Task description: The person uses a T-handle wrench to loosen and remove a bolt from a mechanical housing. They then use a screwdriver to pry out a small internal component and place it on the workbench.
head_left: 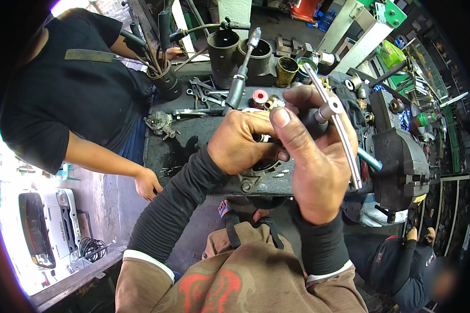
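My right hand [321,172] is raised over the workbench [193,151], closed round a T-handle wrench [347,143]. The wrench's long steel bar slants past the fingers, and its dark body is mostly covered by them. Beside it, my left hand [234,141] is closed, thumb and fingers pinched together. What it grips is hidden; a small pale ring shows near the fingertips. Below the hands lies a round metal housing [248,183] with a bolt lug, largely covered by them.
A co-worker in a black shirt [83,99] stands at the left. Metal cylinders [223,62], spanners [198,94] and a carburettor-like part [161,124] occupy the bench. A heavy vise [402,161] stands at the right. Another person [397,266] is at the lower right.
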Tool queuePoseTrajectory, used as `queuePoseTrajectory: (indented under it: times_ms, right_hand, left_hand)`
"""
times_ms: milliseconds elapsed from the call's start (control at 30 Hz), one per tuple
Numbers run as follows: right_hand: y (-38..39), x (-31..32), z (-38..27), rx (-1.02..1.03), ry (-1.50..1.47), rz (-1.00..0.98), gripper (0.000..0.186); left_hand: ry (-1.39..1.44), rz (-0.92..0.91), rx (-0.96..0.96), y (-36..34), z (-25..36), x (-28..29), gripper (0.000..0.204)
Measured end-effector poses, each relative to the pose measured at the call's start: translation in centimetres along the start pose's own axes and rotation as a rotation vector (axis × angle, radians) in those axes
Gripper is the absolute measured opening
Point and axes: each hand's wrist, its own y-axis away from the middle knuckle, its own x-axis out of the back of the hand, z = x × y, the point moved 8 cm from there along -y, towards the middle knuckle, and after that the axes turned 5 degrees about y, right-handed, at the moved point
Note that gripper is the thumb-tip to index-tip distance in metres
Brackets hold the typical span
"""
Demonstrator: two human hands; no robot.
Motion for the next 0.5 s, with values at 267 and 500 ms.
queuePoseTrajectory:
  times_ms: [267,500]
  right_hand:
    - [-1.2,-3.7,-0.7,-0.018,-0.247,-1.018,0.034]
    - [0.5,-0.8,-0.3,-0.031,-0.157,-0.016,0.036]
  left_hand:
    - [0.052,-0.179,-0.081,0.0,3.0,-1.5,0.023]
    - [-0.087,-0.009,0.031,0.0,0.1,-0.3,0.029]
